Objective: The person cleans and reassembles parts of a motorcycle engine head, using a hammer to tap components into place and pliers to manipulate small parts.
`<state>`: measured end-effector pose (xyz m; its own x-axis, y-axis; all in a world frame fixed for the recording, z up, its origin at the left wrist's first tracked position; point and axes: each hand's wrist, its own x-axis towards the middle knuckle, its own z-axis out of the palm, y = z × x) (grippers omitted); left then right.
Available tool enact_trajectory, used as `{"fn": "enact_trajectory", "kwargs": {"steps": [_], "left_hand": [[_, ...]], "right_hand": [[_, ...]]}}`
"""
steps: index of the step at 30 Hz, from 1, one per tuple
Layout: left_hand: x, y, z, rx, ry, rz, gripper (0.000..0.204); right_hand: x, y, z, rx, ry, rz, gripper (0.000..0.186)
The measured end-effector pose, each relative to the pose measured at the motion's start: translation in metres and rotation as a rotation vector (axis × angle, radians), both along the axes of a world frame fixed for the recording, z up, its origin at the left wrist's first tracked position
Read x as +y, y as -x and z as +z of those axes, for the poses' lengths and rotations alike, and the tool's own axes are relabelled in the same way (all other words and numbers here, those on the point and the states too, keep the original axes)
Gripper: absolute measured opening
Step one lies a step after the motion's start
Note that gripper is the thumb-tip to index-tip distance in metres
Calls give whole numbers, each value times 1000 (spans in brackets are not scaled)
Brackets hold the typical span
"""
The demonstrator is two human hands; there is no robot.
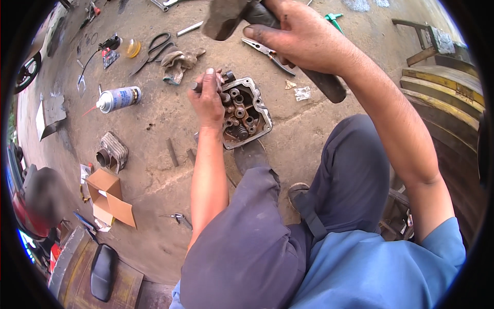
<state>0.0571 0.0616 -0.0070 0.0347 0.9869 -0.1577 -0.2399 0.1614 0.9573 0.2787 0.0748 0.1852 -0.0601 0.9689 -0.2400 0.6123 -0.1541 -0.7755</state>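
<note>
My right hand (303,38) is raised and closed round the handle of a hammer (222,20). The hammer's heavy dark head is at the upper left of the hand, and its handle end sticks out below toward the right. My left hand (208,100) is closed round a short dark metal rod (196,87), at the left side of an engine cylinder head (263,110). The cylinder head lies on the ground with its open side up, showing oily springs and valve parts inside. My fingers hide most of the rod and where it meets the cylinder head.
Left of the work lie a spray can (119,99), scissors (149,52), a dirty glove (179,64), an engine cylinder (112,150) and an open cardboard box (109,193). Pliers (267,55) lie beyond the cylinder head. Stacked curved yellow-edged pieces (442,90) stand at right.
</note>
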Motion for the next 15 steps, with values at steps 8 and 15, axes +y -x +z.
{"fn": "enact_trajectory", "kwargs": {"steps": [8,15], "left_hand": [[9,-1,10,-140,-117,-19,39],[24,10,25,-24,-165,-37,40]], "right_hand": [[-57,-91,-104,-23,439,-268,33],[-72,-129,-150,-91,634,-323,32]]}}
